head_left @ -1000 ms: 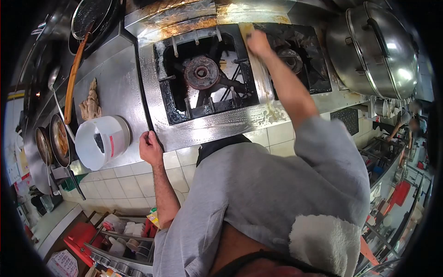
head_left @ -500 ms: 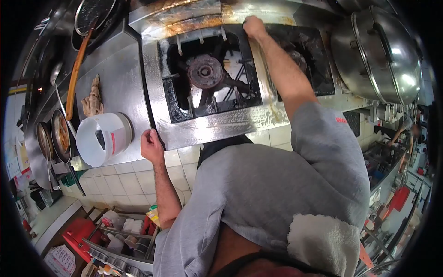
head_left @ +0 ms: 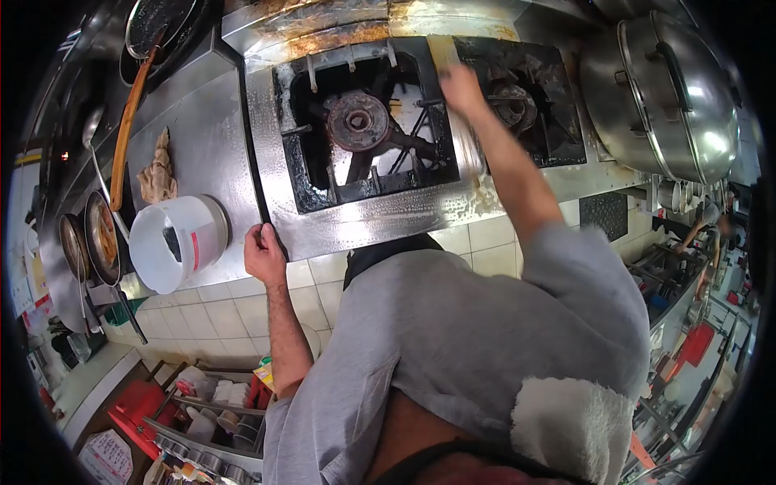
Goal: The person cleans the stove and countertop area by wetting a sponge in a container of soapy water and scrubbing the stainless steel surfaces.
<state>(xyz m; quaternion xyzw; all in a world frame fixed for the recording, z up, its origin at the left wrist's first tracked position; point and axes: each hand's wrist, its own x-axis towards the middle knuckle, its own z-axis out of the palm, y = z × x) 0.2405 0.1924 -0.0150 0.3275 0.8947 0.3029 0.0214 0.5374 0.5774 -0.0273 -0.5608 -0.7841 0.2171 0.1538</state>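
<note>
My right hand (head_left: 461, 89) is closed and smeared by motion, low over the metal strip (head_left: 467, 149) between two gas burners. Anything inside its fingers is hidden. To its left lies the large burner (head_left: 357, 121), its square black frame around a rusty round head. A second burner (head_left: 513, 109) sits to its right, partly behind my forearm. Wet, foamy streaks show on the steel stove top (head_left: 364, 222). My left hand (head_left: 265, 255) has its fingers curled on the counter's front edge, at the end of a dark seam.
A white plastic tub (head_left: 178, 242) stands left of my left hand, with a crumpled brown cloth (head_left: 158, 174) behind it. Farther left are small pans (head_left: 105, 238) and a wooden-handled pan (head_left: 133, 129). A big steel pot (head_left: 659, 97) stands at the right.
My right hand has come down the strip between the burners, from the back edge toward me. My left hand stays at the counter edge.
</note>
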